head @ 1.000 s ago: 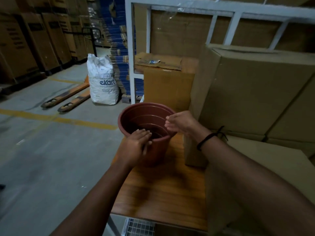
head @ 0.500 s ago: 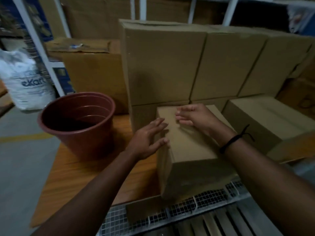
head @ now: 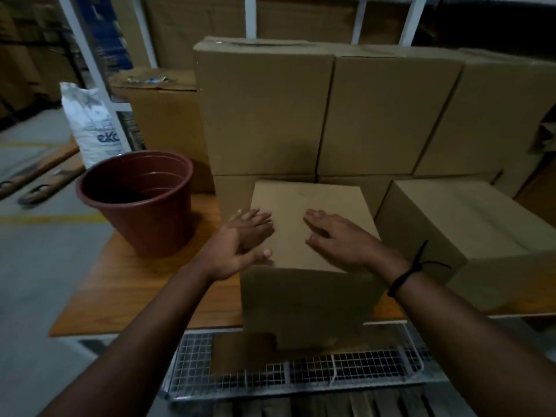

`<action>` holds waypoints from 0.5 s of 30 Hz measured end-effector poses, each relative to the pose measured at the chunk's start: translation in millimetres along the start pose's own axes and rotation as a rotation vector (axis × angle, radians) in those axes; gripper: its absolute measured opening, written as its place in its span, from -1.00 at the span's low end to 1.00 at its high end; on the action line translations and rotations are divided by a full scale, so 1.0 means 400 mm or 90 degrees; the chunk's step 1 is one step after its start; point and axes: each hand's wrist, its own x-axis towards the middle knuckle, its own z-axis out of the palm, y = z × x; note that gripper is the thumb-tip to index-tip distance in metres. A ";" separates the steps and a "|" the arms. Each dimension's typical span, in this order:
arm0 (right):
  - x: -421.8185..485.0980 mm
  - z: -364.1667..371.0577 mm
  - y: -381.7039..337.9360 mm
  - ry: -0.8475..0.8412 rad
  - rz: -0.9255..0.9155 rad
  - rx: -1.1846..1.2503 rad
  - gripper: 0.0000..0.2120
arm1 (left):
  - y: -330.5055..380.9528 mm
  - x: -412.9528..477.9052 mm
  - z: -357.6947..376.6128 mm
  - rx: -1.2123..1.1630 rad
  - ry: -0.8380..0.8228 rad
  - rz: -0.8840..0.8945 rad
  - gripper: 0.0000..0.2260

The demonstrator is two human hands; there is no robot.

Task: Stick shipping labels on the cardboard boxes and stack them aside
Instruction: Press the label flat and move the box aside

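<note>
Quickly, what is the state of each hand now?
Left hand: open, at the left edge of the plain brown cardboard box.
Right hand: open, flat over its top.

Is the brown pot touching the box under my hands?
Apart. The head view shows bare wooden table between the pot and the box.

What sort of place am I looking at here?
Most likely a warehouse or parcel packing area: plain cardboard boxes stacked in rows, a printed white sack standing on the concrete floor, and a yellow line painted across that floor.
</note>
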 end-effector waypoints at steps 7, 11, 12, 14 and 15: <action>-0.026 -0.004 0.021 -0.090 -0.137 -0.121 -0.44 | 0.052 -0.039 0.007 0.063 -0.008 -0.061 -0.06; -0.066 -0.025 0.098 -0.148 -0.200 -0.079 -0.49 | 0.049 -0.034 0.009 0.004 0.003 -0.050 -0.07; -0.071 -0.038 0.114 -0.153 -0.189 -0.075 -0.51 | 0.046 -0.035 0.012 -0.001 0.006 -0.047 -0.08; -0.061 -0.062 0.135 -0.145 -0.143 -0.091 -0.50 | 0.041 -0.034 0.014 -0.002 0.000 -0.052 -0.09; -0.052 -0.073 0.137 -0.138 -0.116 -0.097 -0.48 | 0.040 -0.033 0.016 -0.003 0.000 -0.056 -0.10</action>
